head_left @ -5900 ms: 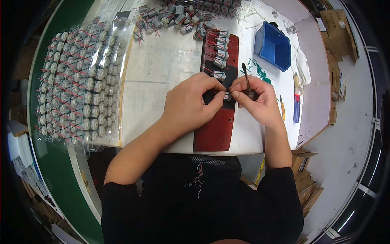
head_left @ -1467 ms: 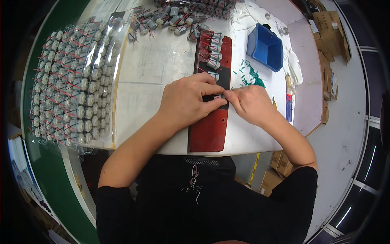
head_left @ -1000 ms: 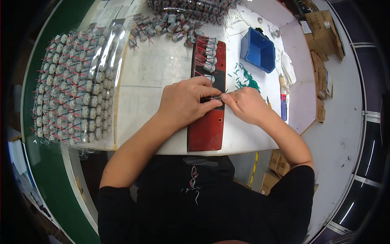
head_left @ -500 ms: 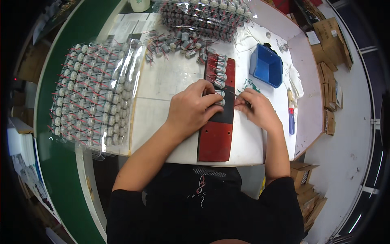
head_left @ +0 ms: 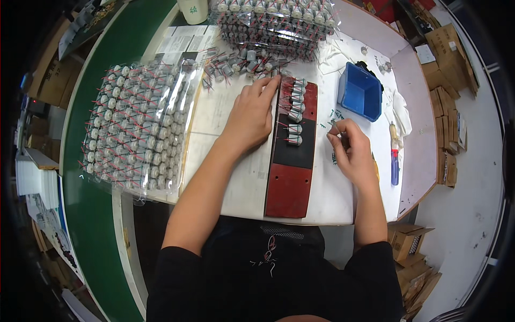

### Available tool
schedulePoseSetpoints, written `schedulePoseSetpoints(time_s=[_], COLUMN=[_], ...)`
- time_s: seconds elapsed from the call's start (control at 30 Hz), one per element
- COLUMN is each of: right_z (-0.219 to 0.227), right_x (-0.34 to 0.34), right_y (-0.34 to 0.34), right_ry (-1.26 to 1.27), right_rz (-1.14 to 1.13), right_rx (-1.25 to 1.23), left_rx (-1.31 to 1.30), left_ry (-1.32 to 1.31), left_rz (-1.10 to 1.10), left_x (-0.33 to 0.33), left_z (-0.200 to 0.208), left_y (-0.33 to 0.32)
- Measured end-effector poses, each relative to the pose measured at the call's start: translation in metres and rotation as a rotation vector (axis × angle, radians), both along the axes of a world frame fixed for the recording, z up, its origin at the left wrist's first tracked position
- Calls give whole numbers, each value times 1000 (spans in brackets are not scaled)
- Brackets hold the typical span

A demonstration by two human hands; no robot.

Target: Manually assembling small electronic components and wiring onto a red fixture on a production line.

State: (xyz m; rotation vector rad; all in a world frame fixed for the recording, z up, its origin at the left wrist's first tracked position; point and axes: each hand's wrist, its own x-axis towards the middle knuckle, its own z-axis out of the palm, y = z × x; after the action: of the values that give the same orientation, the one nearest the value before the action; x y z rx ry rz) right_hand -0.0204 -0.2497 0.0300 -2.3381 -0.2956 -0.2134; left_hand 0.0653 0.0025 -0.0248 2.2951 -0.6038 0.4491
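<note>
Left hand [head_left: 249, 118] reaches up along the left edge of the red-and-black board [head_left: 289, 191], its fingertips at the board's far left corner, just beside the loose motors [head_left: 251, 56]; its grip is extended, the index finger nearly straight, and I cannot tell whether it has hold of anything; right hand [head_left: 353, 153] hangs to the right of the board, near the scattered green bits [head_left: 337, 114], thumb and index finger curled close together; whether anything small sits in that grip, I cannot tell; two small wired motors [head_left: 294, 129] lie side by side on the board's black middle, a row of others [head_left: 296, 102] just beyond on the red end; board lies on the white desk [head_left: 330, 201], packed motors [head_left: 129, 129] to its left, blue bin [head_left: 360, 99] to its right
</note>
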Motion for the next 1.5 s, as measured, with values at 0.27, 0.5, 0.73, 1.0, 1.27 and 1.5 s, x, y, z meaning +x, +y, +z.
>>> schedulePoseSetpoints(time_s=[0.27, 0.5, 0.73, 1.0, 1.27, 1.5], right_z=[-1, -8, -11, 35, 8, 8], right_x=[2, 2, 5, 20, 2, 5], right_y=[0, -5, -3, 1, 13, 11], right_ry=[8, 58, 39, 227, 307, 486], right_rz=[-99, -117, -270, -196, -174, -98], right_rx=[115, 247, 427, 537, 784, 815], left_rx=[142, 99, 134, -18, 130, -283], left_ry=[228, 155, 114, 193, 93, 115], left_rz=[20, 103, 129, 244, 266, -323], left_x=[-16, -35, -34, -30, -43, -68], left_z=[35, 30, 39, 22, 27, 56], left_y=[30, 37, 34, 35, 37, 15])
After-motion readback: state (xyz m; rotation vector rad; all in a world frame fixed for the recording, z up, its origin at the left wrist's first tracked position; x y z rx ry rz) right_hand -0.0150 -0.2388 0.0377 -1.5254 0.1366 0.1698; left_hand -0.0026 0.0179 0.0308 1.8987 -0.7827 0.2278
